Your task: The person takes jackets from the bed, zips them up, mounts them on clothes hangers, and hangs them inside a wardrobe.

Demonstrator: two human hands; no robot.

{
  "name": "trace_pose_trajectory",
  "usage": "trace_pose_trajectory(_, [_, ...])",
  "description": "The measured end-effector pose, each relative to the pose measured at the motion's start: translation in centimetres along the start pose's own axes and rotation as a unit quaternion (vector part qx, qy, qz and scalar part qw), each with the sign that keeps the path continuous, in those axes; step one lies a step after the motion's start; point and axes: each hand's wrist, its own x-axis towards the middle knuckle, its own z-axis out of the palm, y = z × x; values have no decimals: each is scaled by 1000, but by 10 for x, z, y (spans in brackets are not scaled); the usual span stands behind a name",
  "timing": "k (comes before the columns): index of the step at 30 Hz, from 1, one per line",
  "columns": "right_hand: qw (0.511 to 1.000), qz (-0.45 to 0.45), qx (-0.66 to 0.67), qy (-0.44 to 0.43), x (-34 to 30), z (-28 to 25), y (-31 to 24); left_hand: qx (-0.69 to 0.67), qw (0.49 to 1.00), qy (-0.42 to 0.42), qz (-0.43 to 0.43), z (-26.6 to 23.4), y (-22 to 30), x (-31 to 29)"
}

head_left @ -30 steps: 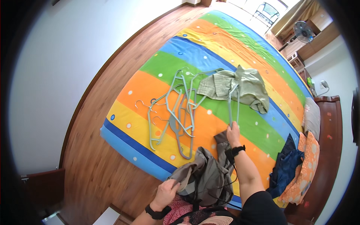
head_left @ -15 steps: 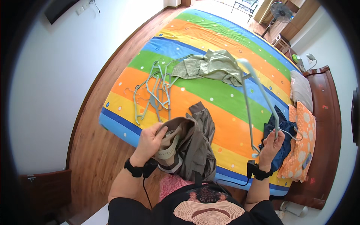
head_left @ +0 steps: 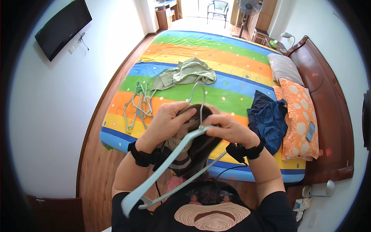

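My left hand [head_left: 170,120] is closed on the opening edge of a grey-brown garment [head_left: 199,145]; a light band with lettering shows inside it. Its lower part hangs in front of my body, partly hidden by my arms and a hanger. My right hand [head_left: 228,129] grips that pale grey-green hanger [head_left: 162,176] at the neck below its hook. The hook points away from me, over the garment's opening, and the hanger's arms slant down toward my lower left. Both hands are close together above the bed's near edge.
Several similar hangers [head_left: 141,102] lie on the striped bed [head_left: 235,98], beside a light green garment [head_left: 189,73]. A dark blue garment [head_left: 268,123] lies by the orange pillow [head_left: 299,104], which has a phone [head_left: 310,131] on it. Black wristbands with cables are on both wrists.
My right hand has brought the hanger from the right side to the left hand and turned its body toward me. The garment stays in my left hand. The view has shifted, showing the television.
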Motion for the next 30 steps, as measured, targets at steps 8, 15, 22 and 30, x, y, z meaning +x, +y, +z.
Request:
trace_pose_trajectory(8, [989,34,-105,103,-27,-42,-85,-149,988,-23,39,18,23,6])
trace_pose_trajectory(15, [949,-50,-228,212,-30,-67,-178,-22,999,-19,46,59,-63,25])
trace_pose_trajectory(22, [861,105,-445,221,-77,-85,-174,-7,995,86,51,-5,-27,48])
trace_pose_trajectory(30, [646,108,-644,395,-79,-58,-131,101,970,120,187,19,33,31])
